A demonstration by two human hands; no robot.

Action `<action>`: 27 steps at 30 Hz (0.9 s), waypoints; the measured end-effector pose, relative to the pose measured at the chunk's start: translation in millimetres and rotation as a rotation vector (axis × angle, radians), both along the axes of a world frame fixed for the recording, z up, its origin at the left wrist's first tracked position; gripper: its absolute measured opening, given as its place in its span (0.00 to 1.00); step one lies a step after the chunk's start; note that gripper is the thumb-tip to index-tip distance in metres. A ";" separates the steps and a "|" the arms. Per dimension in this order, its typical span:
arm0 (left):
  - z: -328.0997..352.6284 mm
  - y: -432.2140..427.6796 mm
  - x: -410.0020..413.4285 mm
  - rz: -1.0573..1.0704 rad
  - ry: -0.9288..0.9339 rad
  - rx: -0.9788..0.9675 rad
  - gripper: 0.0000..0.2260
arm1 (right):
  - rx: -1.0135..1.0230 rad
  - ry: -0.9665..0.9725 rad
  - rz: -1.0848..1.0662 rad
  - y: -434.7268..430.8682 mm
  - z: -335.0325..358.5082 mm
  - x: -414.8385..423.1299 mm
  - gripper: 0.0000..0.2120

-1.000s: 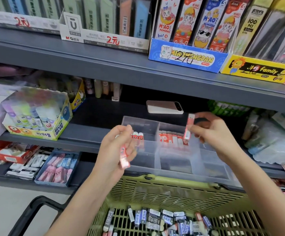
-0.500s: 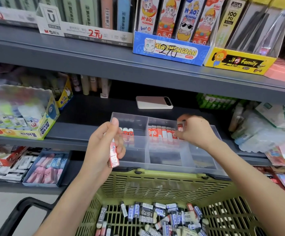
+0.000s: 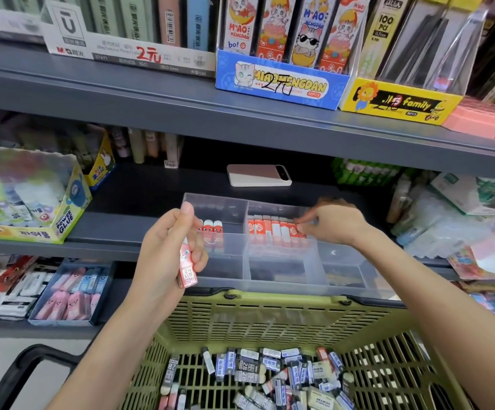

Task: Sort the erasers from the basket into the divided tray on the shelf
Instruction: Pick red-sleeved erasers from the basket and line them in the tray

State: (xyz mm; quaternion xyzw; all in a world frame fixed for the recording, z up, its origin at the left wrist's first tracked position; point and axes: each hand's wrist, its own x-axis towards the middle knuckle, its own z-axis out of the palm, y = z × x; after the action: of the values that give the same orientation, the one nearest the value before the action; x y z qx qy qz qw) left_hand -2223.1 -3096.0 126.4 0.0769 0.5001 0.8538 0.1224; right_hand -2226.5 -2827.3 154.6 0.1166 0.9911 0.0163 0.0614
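A clear divided tray (image 3: 284,284) sits on the middle shelf. Its back left compartment holds three red-and-white erasers (image 3: 212,227). The back middle compartment holds a row of red erasers (image 3: 273,229). My right hand (image 3: 336,224) reaches into that compartment, and its curled fingertips pinch the rightmost red eraser (image 3: 295,230) of the row. My left hand (image 3: 163,255) hovers at the tray's front left and grips a pink-red eraser (image 3: 187,270) upright. Below, the green basket (image 3: 270,318) holds several loose erasers (image 3: 270,371), mostly dark-sleeved.
A phone (image 3: 258,175) lies on the shelf behind the tray. A glue box (image 3: 33,202) stands to the left. Bagged goods (image 3: 459,220) crowd the right. A blue tray of pink erasers (image 3: 72,294) sits on the lower shelf. The basket's black handle (image 3: 27,359) juts out at lower left.
My right hand has carried its red eraser down into the back middle compartment, at the right end of the row. My left hand has stayed put with its eraser.
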 end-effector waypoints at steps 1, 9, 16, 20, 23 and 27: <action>0.5 0.6 -0.9 0.006 -0.009 0.003 0.15 | -0.015 0.019 -0.020 -1.2 -0.6 -1.0 0.11; 10.6 16.9 -6.7 0.105 -0.248 -0.017 0.21 | -0.322 0.432 0.006 -42.0 12.5 24.2 0.08; 23.9 39.6 2.7 0.109 -0.328 -0.076 0.23 | -0.950 0.374 0.111 -132.7 11.4 60.3 0.09; 23.8 38.3 5.7 0.135 -0.324 -0.180 0.23 | -1.087 0.285 0.067 -132.1 7.7 61.8 0.04; 22.9 24.1 0.3 0.198 -0.229 -0.145 0.20 | -1.249 0.231 -0.011 -120.4 15.6 59.1 0.01; 26.8 -0.2 -6.2 0.070 -0.075 -0.178 0.13 | -1.323 0.303 -0.095 -93.3 33.2 43.8 0.05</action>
State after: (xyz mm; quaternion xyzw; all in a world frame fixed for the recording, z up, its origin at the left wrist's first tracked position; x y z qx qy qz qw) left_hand -2229.3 -3096.2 153.2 0.0159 0.5716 0.8120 0.1175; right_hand -2182.7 -2920.6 187.7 0.0988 0.7840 -0.6125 -0.0192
